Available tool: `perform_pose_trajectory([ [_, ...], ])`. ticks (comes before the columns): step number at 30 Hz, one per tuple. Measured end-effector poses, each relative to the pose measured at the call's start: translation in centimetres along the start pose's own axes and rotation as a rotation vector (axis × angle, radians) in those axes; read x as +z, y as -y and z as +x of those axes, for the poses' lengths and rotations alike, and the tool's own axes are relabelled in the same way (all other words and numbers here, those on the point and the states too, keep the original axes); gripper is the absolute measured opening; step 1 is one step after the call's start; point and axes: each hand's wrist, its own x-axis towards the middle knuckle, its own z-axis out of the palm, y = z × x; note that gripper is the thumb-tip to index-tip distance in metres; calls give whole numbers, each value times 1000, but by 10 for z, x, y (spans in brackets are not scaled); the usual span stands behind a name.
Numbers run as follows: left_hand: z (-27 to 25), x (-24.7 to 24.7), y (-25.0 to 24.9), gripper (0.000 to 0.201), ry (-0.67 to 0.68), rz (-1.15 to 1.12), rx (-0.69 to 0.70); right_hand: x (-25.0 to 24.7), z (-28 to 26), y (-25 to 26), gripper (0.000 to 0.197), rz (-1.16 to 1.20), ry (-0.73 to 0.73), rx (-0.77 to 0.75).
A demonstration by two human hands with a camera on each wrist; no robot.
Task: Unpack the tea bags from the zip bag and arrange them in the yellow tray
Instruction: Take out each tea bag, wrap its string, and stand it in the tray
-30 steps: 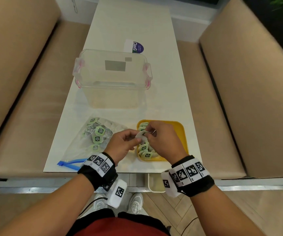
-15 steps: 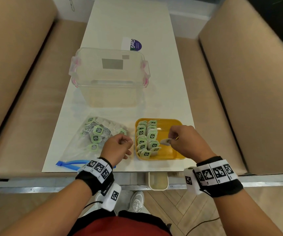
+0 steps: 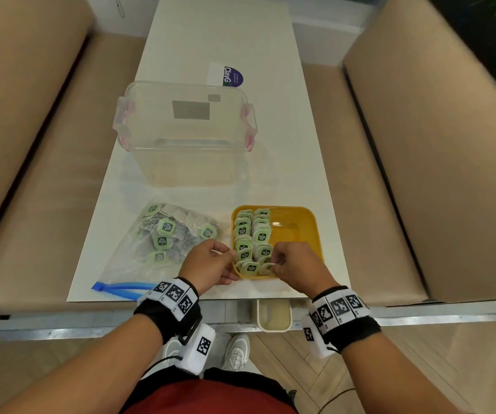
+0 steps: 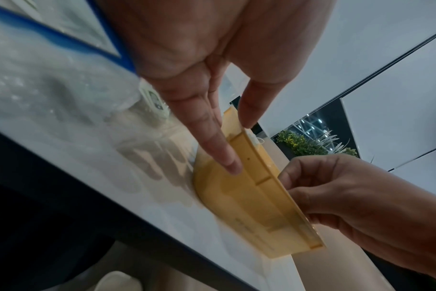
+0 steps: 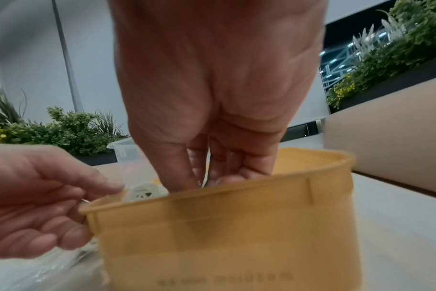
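While a tea bag [image 3: 266,266] sat pinched by the right hand [image 3: 297,268] at the second row's near end in the yellow tray [image 3: 297,228], the left hand [image 3: 208,265] gripped the rim; releasing, then reaching into the zip bag [image 3: 127,264], seemed next.

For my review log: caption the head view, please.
Right hand holds a tea bag in the yellow tray, left hand pinches its rim; zip bag lies alongside.

A booth-style lounge: white table [image 3: 220,40] between beige benches [image 3: 420,174], plants [image 5: 70,128] behind.
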Motion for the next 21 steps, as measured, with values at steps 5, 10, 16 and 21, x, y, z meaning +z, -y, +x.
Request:
perform_pose_trajectory([
  [5, -1, 0, -1, 14, -1, -13, -4, 8, 7, 4, 12, 23, -36, 30],
  [10, -3, -2, -1, 16, 6, -11, -2, 12, 8, 3, 18, 69, -81, 37],
  [16, -5, -2, -3, 17, 5, -7, -4, 12, 8, -1, 37, 170, -127, 94],
  [21, -6, -3, -5, 19, 3, 6, -3, 13, 11, -4, 50, 87, -62, 205],
])
